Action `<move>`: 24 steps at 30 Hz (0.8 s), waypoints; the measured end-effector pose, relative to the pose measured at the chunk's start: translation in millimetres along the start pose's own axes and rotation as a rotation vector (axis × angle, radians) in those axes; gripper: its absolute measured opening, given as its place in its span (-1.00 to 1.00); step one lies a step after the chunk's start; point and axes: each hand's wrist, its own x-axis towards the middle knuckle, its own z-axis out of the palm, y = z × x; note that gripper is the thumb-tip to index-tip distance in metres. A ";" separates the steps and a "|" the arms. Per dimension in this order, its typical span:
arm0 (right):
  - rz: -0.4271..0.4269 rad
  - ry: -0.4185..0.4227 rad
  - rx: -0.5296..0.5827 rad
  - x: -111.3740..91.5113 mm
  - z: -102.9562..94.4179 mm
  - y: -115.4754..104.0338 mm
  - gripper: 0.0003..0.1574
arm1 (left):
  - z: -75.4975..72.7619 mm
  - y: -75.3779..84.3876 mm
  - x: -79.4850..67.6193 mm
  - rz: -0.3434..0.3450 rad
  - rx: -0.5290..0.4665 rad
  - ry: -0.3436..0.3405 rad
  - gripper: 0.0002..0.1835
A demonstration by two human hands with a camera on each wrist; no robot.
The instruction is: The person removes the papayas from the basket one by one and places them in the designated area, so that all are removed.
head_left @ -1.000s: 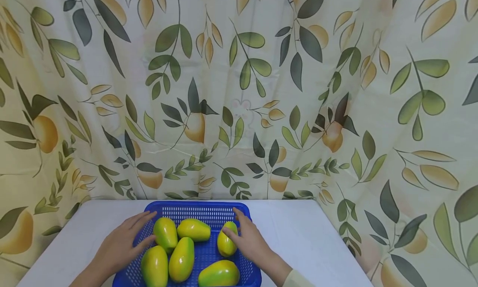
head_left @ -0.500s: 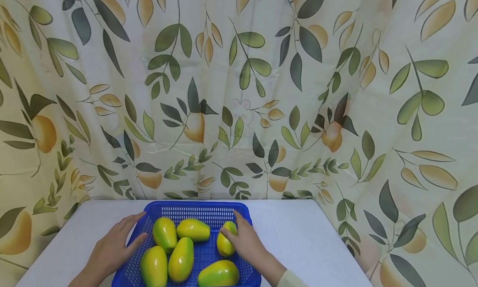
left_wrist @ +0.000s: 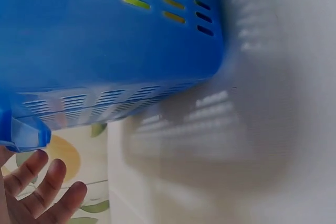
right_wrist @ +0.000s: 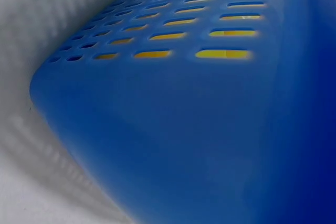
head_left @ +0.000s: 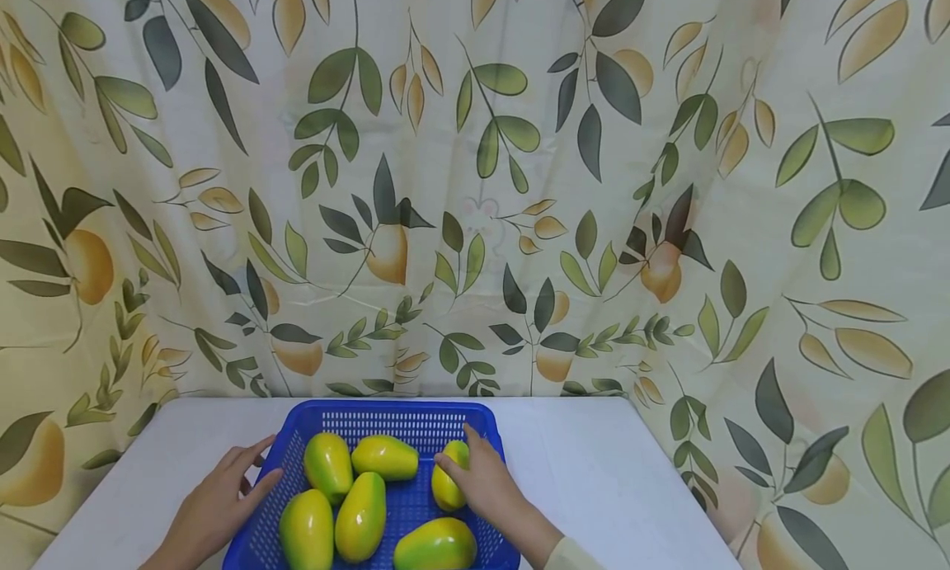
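A blue plastic basket (head_left: 393,406) with slotted walls holds several glossy yellow-green mangoes (head_left: 360,516). At its left side is my left hand (head_left: 211,504), thumb by the rim and fingers just outside it. In the left wrist view its loosely bent fingers (left_wrist: 67,203) show close to the basket's lip (left_wrist: 29,134). My right hand (head_left: 496,486) lies over the right rim, fingers spread forward. Its thumb reaches inside, overlapping the rightmost mango (head_left: 447,492). The right wrist view holds only the basket's outer wall (right_wrist: 157,124) close up; the hand is outside that view.
The basket stands on a table with a white top (head_left: 586,463). Behind and on both sides hangs a curtain (head_left: 475,223) printed with leaves and fruit. In the left wrist view, the basket's shadow (left_wrist: 210,140) falls on the white surface.
My left hand has drawn back leftward from over the mangoes to the basket's left rim. My right hand has shifted slightly left. The basket and mangoes look nearly unmoved.
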 end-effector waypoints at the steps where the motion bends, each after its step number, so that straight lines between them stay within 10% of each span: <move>1: 0.005 0.001 -0.001 0.3 0.9 0.3 0.11 | 0.5 -0.6 -0.1 -0.004 -0.004 -0.004 -0.15; 24: 0.029 0.003 -0.004 4.1 8.4 3.6 0.13 | 9.0 -12.3 -3.0 -0.080 -0.147 -0.043 -0.21</move>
